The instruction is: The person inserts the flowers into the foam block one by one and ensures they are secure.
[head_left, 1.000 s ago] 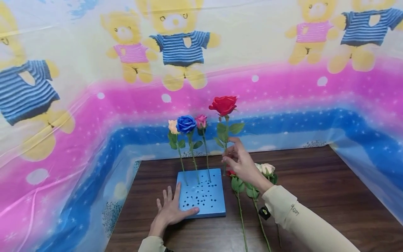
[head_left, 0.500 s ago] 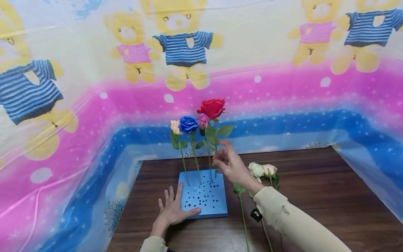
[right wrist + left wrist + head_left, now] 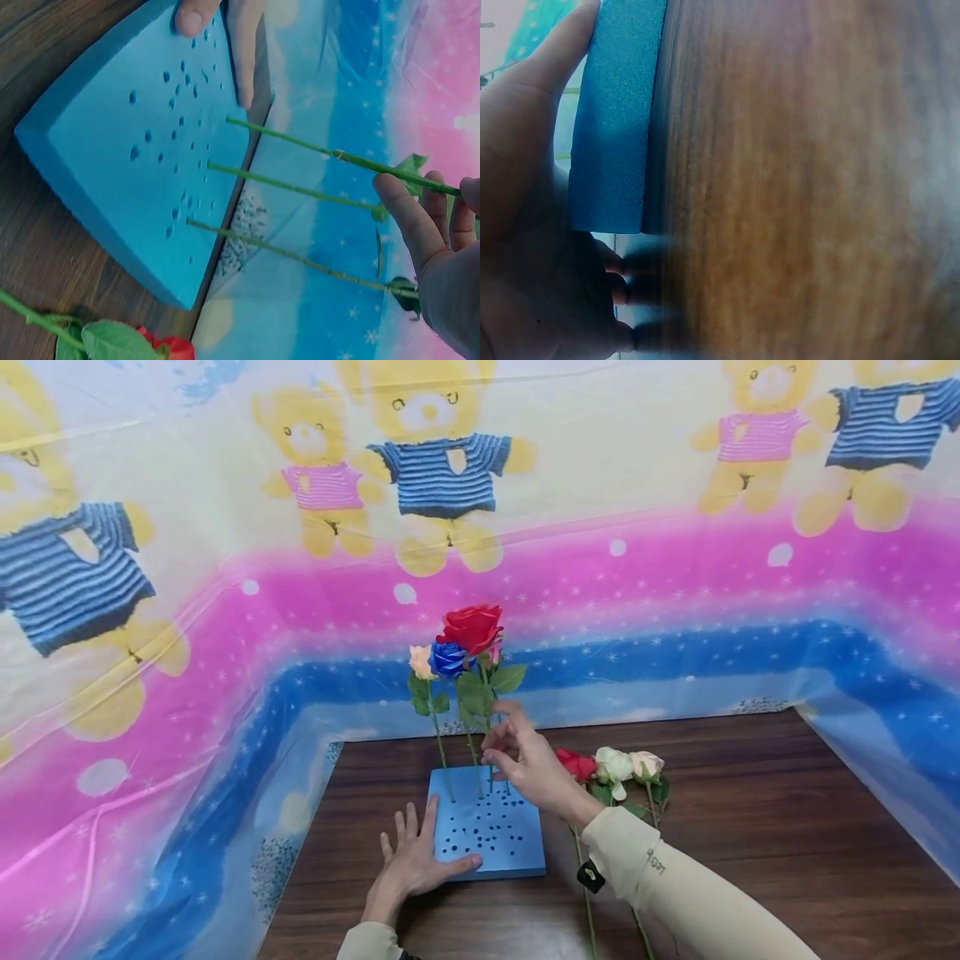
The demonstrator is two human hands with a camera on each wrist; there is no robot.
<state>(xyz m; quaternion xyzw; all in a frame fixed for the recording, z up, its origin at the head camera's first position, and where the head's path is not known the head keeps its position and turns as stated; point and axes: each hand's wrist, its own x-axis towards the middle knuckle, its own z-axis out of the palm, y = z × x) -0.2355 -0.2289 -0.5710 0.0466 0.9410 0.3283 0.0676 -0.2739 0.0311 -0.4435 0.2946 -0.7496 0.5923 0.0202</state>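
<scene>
My right hand point(image 3: 528, 764) pinches the green stem point(image 3: 375, 165) of a tall red rose point(image 3: 474, 628), held upright above the back of a blue foam block point(image 3: 525, 831). In the right wrist view the stem's cut end is apart from the block. Pocked with small holes, the block has a peach rose point(image 3: 422, 662), a blue rose point(image 3: 447, 660) and a pink rose point(image 3: 496, 649) standing in it; the red bloom partly covers the blue and pink ones. My left hand point(image 3: 412, 864) rests spread against the block's left side, thumb on its front edge.
Right of the block, another red rose point(image 3: 576, 765), a white rose point(image 3: 614, 764) and a pale peach rose point(image 3: 647, 766) lie on the brown wooden table point(image 3: 750, 827). A bear-print cloth point(image 3: 600, 585) hangs behind and beside the table.
My right hand has carried the red rose leftward and slightly down, from right of the block to over its back part. The left hand has kept its place on the block.
</scene>
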